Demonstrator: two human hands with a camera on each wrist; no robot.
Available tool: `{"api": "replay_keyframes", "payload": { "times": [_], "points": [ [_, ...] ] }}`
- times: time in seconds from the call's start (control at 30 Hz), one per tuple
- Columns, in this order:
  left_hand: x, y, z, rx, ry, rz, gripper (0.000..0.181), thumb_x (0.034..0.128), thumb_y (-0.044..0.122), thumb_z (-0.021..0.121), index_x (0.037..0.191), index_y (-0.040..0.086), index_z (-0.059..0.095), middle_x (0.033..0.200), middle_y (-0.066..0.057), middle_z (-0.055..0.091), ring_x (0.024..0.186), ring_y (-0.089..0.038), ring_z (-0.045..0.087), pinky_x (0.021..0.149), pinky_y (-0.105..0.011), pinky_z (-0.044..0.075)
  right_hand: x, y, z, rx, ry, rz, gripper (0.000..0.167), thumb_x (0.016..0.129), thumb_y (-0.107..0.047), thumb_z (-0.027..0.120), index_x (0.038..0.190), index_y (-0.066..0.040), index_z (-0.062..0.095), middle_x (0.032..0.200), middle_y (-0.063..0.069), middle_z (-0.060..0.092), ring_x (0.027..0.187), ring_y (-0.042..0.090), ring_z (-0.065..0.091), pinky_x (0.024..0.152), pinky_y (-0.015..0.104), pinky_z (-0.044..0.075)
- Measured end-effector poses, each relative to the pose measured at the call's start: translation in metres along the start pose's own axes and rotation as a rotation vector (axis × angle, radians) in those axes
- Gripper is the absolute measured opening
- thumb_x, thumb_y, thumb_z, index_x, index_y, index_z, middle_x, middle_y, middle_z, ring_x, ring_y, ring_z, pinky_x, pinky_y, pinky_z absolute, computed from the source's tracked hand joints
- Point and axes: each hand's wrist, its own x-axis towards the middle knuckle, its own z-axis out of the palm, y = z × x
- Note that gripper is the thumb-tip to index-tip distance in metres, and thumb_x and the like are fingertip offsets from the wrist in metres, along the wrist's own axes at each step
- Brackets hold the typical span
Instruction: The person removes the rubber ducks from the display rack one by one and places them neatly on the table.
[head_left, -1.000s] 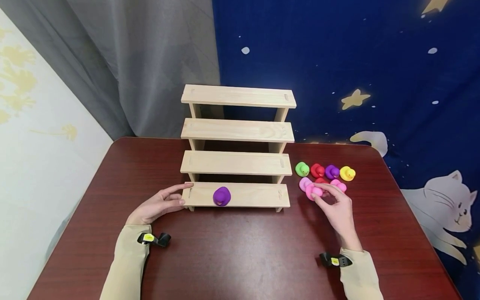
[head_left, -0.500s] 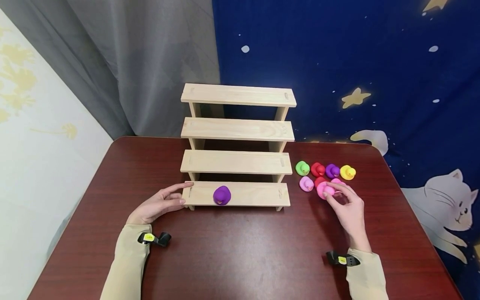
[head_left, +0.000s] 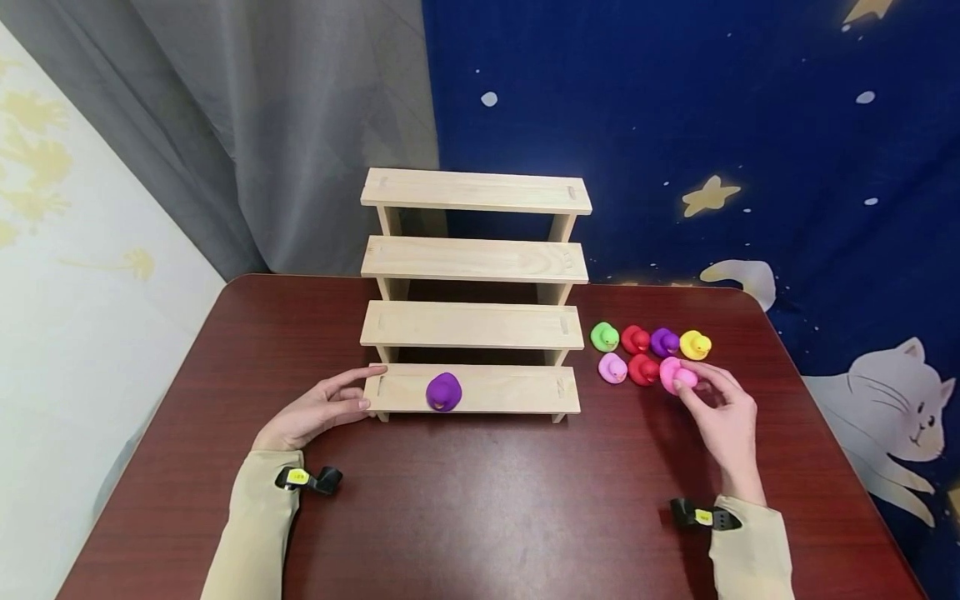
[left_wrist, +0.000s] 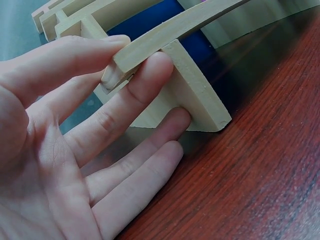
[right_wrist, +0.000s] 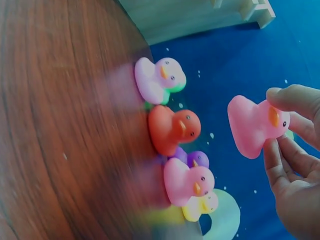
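My left hand point(head_left: 318, 408) grips the left end of the lowest step of a pale wooden stepped shelf point(head_left: 472, 325). In the left wrist view, fingers point(left_wrist: 145, 80) lie on both faces of the board's end. A purple rubber duck point(head_left: 444, 392) sits on that lowest step, left of its middle. To the right of the shelf, my right hand point(head_left: 723, 421) pinches a pink rubber duck point(right_wrist: 250, 125) by its head, lifted off the table. Below it stands a second pink duck point(right_wrist: 185, 182), mostly hidden in the head view.
Beside the shelf, the back row of ducks is green point(head_left: 604, 337), red point(head_left: 635, 340), purple point(head_left: 664, 342) and yellow point(head_left: 695, 345). In front stand a light pink duck point(head_left: 612, 367) and a red duck point(head_left: 642, 370). Curtains point(head_left: 675, 150) hang behind the dark red table point(head_left: 480, 500).
My right hand has moved to the right with the pink duck, from beside the light pink duck, past the front red one, to over the other pink duck. My left hand has stayed put.
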Motion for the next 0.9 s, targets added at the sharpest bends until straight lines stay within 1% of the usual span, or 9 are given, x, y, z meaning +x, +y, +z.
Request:
{"api": "replay_keyframes", "payload": {
  "times": [0.27, 0.43, 0.5, 0.63, 0.73, 0.8, 0.9],
  "points": [
    [0.000, 0.000, 0.000, 0.007, 0.005, -0.007, 0.057, 0.0964, -0.003, 0.054, 0.149, 0.004, 0.032, 0.108, -0.019, 0.065, 0.099, -0.027, 0.061, 0.094, -0.037, 0.048, 0.004, -0.002, -0.012, -0.097, 0.051, -0.001, 0.030, 0.078, 0.014, 0.071, 0.108, 0.016, 0.065, 0.102, 0.006, 0.065, 0.087, 0.009, 0.057, 0.076, 0.013, 0.046],
    [0.000, 0.000, 0.000, 0.018, 0.013, -0.016, 0.057, 0.0964, -0.002, 0.054, 0.149, 0.005, 0.033, 0.108, -0.019, 0.065, 0.099, -0.027, 0.061, 0.094, -0.037, 0.048, 0.006, 0.000, -0.018, -0.135, 0.071, 0.019, 0.030, 0.079, 0.011, 0.072, 0.109, 0.014, 0.066, 0.101, 0.001, 0.066, 0.085, 0.006, 0.057, 0.075, 0.012, 0.045],
    [0.000, 0.001, 0.000, 0.021, 0.015, -0.017, 0.057, 0.0964, -0.002, 0.054, 0.149, 0.005, 0.033, 0.108, -0.019, 0.065, 0.099, -0.027, 0.061, 0.094, -0.037, 0.048, 0.008, 0.007, -0.021, -0.144, 0.078, 0.027, 0.030, 0.080, 0.010, 0.072, 0.109, 0.012, 0.067, 0.101, -0.001, 0.066, 0.083, 0.005, 0.057, 0.075, 0.013, 0.045],
    [0.000, 0.001, 0.001, 0.023, 0.018, -0.020, 0.057, 0.0964, -0.002, 0.054, 0.149, 0.005, 0.033, 0.107, -0.018, 0.065, 0.099, -0.027, 0.061, 0.094, -0.037, 0.048, 0.012, 0.031, -0.029, -0.166, 0.094, 0.044, 0.030, 0.080, 0.008, 0.073, 0.110, 0.009, 0.068, 0.100, -0.011, 0.064, 0.082, 0.002, 0.056, 0.074, 0.011, 0.043],
    [0.000, 0.001, 0.001, 0.023, 0.019, -0.020, 0.057, 0.0963, -0.002, 0.054, 0.149, 0.005, 0.033, 0.106, -0.018, 0.065, 0.099, -0.027, 0.061, 0.094, -0.037, 0.048, 0.014, 0.047, -0.034, -0.192, 0.104, 0.050, 0.031, 0.081, 0.006, 0.073, 0.111, 0.006, 0.069, 0.101, -0.016, 0.063, 0.083, 0.000, 0.054, 0.074, 0.009, 0.041],
    [0.000, 0.001, 0.001, 0.021, 0.018, -0.019, 0.058, 0.0963, -0.002, 0.055, 0.149, 0.005, 0.033, 0.106, -0.018, 0.065, 0.099, -0.027, 0.061, 0.094, -0.037, 0.048, 0.016, 0.054, -0.036, -0.215, 0.104, 0.049, 0.030, 0.081, 0.005, 0.072, 0.111, 0.005, 0.069, 0.102, -0.016, 0.063, 0.085, -0.001, 0.054, 0.075, 0.009, 0.041],
    [0.000, 0.001, 0.001, 0.019, 0.019, -0.018, 0.058, 0.0963, -0.002, 0.055, 0.149, 0.005, 0.033, 0.106, -0.019, 0.065, 0.099, -0.027, 0.061, 0.094, -0.037, 0.048, 0.018, 0.060, -0.039, -0.254, 0.097, 0.055, 0.030, 0.082, 0.003, 0.073, 0.112, 0.003, 0.070, 0.103, -0.010, 0.064, 0.086, -0.001, 0.053, 0.076, 0.009, 0.040]
  ]
}}
